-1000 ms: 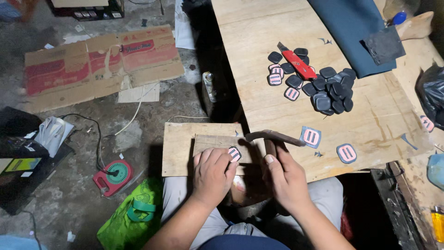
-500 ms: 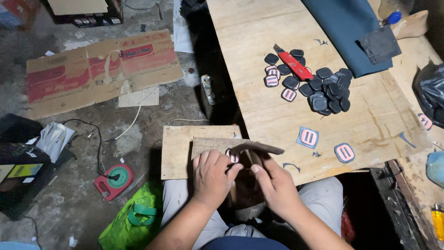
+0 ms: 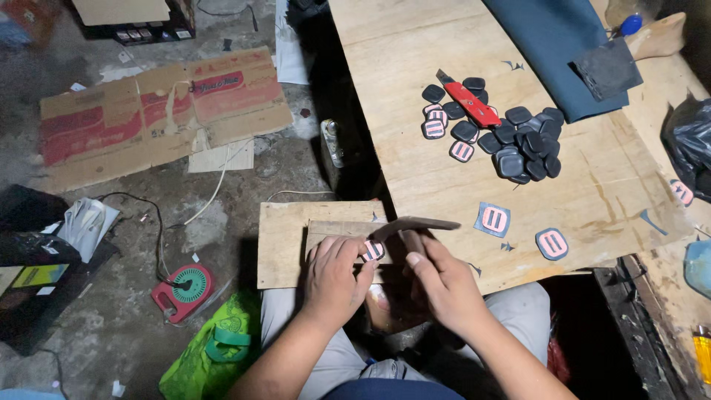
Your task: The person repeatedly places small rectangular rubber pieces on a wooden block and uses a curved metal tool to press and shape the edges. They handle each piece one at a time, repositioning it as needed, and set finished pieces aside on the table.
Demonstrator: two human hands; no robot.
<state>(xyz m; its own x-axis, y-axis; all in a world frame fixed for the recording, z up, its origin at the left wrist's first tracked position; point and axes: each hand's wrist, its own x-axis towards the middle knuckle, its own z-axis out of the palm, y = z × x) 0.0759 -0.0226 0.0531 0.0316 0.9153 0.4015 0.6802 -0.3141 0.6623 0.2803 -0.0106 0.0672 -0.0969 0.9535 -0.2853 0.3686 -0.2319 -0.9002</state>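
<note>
My left hand (image 3: 335, 280) presses a small pink and dark piece (image 3: 372, 250) onto a small plywood board (image 3: 285, 244) on my lap. My right hand (image 3: 443, 281) grips a long dark flat tool (image 3: 415, 224) whose head lies just above that piece. On the big plywood table (image 3: 415, 89) lie a heap of dark rounded pieces (image 3: 518, 141), a few with pink striped faces (image 3: 437, 126), and a red utility knife (image 3: 466, 104). Two more pink striped pieces (image 3: 495, 219) (image 3: 552, 243) sit near the table's front edge.
A dark blue sheet (image 3: 555, 44) covers the table's far right. Flattened cardboard (image 3: 155, 111), a red round device with a cord (image 3: 184, 287), a green bag (image 3: 215, 348) and black bags (image 3: 37, 252) lie on the concrete floor. A black plastic bag (image 3: 689, 148) is at right.
My right hand has swung the dark tool leftward, from beside the table edge to over the piece under my left hand. My left hand stays pressed on the board.
</note>
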